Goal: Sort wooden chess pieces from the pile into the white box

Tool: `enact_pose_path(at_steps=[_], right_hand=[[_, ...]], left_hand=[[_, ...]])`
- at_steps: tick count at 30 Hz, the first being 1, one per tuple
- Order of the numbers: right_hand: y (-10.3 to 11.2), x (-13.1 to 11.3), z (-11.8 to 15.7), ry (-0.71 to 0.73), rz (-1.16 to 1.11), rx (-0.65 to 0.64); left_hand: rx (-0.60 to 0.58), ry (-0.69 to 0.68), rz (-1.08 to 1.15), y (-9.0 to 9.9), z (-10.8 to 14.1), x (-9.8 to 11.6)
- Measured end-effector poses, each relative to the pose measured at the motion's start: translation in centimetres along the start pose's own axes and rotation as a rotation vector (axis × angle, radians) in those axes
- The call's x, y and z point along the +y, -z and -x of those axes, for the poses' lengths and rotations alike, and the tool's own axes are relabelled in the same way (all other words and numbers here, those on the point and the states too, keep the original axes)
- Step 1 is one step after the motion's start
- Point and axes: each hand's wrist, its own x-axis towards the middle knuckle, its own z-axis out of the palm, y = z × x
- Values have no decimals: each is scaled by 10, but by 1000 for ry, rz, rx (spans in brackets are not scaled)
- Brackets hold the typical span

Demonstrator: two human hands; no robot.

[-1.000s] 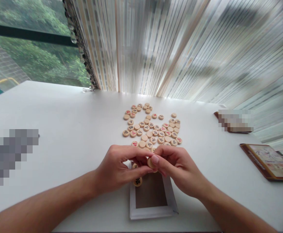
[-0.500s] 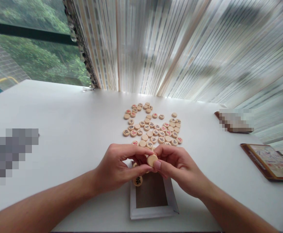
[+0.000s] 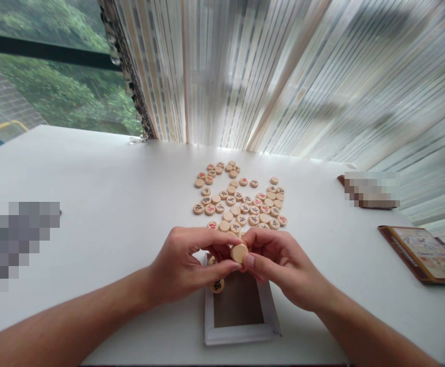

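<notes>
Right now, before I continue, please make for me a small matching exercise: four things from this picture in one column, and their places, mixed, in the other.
1. plain-faced xiangqi piece
2. open box
3. scattered xiangqi pieces
4. striped curtain

A. beyond the far edge of the white table
B. partly hidden under the left hand and right hand
C. on the table, farther away than the hands
D. held at the fingertips of both hands

Pairs: 1-D, 2-B, 3-C, 4-A

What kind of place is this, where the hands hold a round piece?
Probably a room at home: a white table stands beside a window with trees outside, and a striped curtain hangs behind it.
</notes>
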Motion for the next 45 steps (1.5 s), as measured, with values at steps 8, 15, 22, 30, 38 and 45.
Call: enact_pose_path(at_steps=[8,15,22,30,38,45], right_hand=[[1,1,0,-15,5,-4],[3,1,0,9,-22,-26],[1,2,0,32,-43,-18],[-1,3,0,56,87,75],[4,4,2,141,254,127],[9,7,1,172,355,92]], left_hand=[[0,25,16,0,0,1],[4,31,32,0,0,0],[1,13,49,1,1,-2],[-5,7,26,1,-2,0],[25,9,-15,2,-1,-6],[54,-119,-133,4,-4,-7]])
